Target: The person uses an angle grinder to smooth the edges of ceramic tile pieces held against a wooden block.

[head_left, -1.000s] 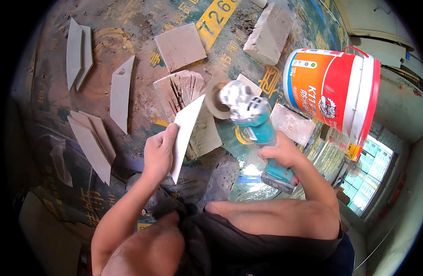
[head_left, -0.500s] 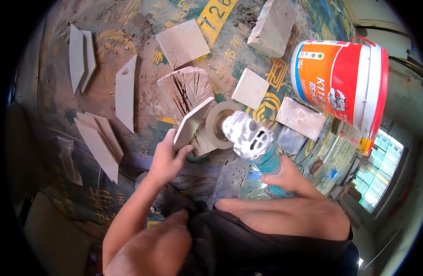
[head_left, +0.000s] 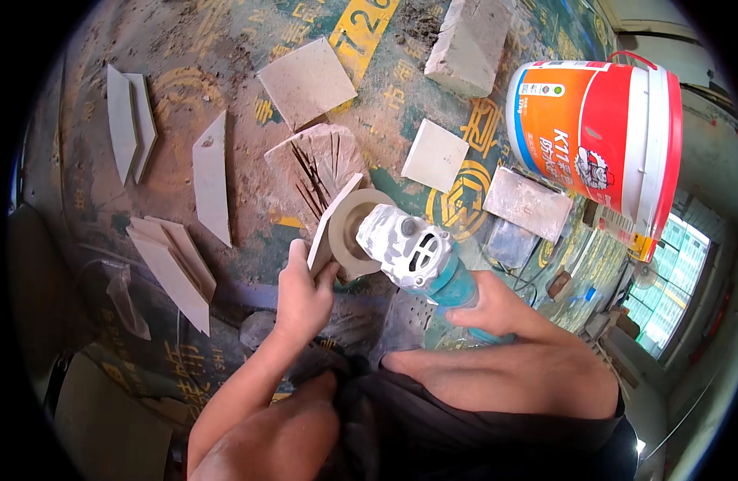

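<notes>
My left hand (head_left: 303, 293) is closed on a light tile piece (head_left: 327, 220), held tilted on edge near the centre. My right hand (head_left: 485, 303) grips a teal angle grinder (head_left: 457, 284) with a pale, mottled head. Its round disc (head_left: 349, 204) is right beside the tile's face; whether they touch I cannot tell. Behind them lies a stone block (head_left: 297, 152) with several dark grooves. Right of this lie a square tile (head_left: 434, 154) and a dusty slab (head_left: 527, 196).
Cut tile strips (head_left: 211, 176), a pair (head_left: 126, 120) and a stack (head_left: 168, 264) lie on the left. Another square tile (head_left: 306, 80) and a thick block (head_left: 465, 44) lie at the back. A red-orange bucket (head_left: 593, 120) stands at the right. My knees and sandals are at the front.
The grinder has swung down and left toward the tile. My left hand has shifted right, and the tile is tilted differently, now alongside the disc.
</notes>
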A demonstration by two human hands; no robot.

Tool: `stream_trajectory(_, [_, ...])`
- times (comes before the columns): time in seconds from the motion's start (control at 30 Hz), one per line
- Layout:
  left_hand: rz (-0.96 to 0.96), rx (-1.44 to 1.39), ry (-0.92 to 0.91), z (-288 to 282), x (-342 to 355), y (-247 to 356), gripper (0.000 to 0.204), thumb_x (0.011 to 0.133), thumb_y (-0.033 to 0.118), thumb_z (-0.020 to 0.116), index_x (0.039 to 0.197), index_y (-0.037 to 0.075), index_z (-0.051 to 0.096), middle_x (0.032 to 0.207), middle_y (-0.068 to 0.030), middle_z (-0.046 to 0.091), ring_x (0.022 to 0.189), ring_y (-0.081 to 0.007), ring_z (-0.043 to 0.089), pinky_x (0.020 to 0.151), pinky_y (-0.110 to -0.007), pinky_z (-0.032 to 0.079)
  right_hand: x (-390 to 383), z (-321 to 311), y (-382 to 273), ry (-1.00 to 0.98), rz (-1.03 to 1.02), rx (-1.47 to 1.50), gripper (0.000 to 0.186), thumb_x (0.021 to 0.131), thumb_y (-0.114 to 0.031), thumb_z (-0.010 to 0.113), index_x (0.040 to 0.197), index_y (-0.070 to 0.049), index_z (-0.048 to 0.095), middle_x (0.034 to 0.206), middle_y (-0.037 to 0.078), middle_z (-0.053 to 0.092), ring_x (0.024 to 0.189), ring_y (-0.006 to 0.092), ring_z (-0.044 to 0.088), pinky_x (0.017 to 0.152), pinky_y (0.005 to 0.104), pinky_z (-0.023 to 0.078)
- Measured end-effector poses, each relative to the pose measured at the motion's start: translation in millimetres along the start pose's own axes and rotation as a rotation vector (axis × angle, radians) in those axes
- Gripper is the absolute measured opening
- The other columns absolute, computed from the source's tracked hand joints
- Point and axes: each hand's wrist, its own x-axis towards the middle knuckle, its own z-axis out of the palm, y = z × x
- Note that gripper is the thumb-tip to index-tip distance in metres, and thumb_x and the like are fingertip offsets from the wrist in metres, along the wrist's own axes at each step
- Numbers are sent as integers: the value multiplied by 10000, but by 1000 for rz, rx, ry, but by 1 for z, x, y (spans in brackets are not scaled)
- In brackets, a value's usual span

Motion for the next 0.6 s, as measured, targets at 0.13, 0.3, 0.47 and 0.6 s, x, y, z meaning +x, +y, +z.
stream_trajectory(0.13, [19, -17, 19, 1, 0, -2, 256, 906, 24, 664, 1021, -13, 439, 898, -303, 656, 951, -515, 638, 757, -476, 516, 3, 2, -10, 2, -60, -47, 406, 744, -182, 736, 1088, 21, 661, 894, 158, 715, 825, 208, 671, 784, 373, 526])
stream_trajectory(0.3, [-45, -47, 1, 2, 1, 0, 253, 901, 24, 676, 1013, -17, 453, 893, -290, 660, 933, -494, 659, 771, -452, 516, 7, -1, -19, -12, -14, -109, 432, 738, -203, 724, 1090, 37, 650, 899, 196, 707, 826, 242, 676, 805, 385, 526])
stream_trajectory(0.47, [20, -14, 39, 6, 1, -14, 231, 896, 7, 668, 1026, 1, 478, 829, -128, 626, 724, -182, 617, 661, -330, 493, 17, -11, -6, -10, 16, -107, 423, 734, -213, 732, 1065, 40, 660, 889, 180, 709, 825, 236, 676, 806, 385, 524])
stream_trajectory(0.6, [19, -3, 42, 5, 1, -12, 244, 889, 7, 676, 1028, -3, 475, 822, -133, 614, 726, -198, 612, 672, -342, 494, 19, -21, -1, 29, 12, -89, 461, 726, -189, 759, 1118, 32, 656, 963, 94, 694, 891, 184, 638, 849, 361, 507])
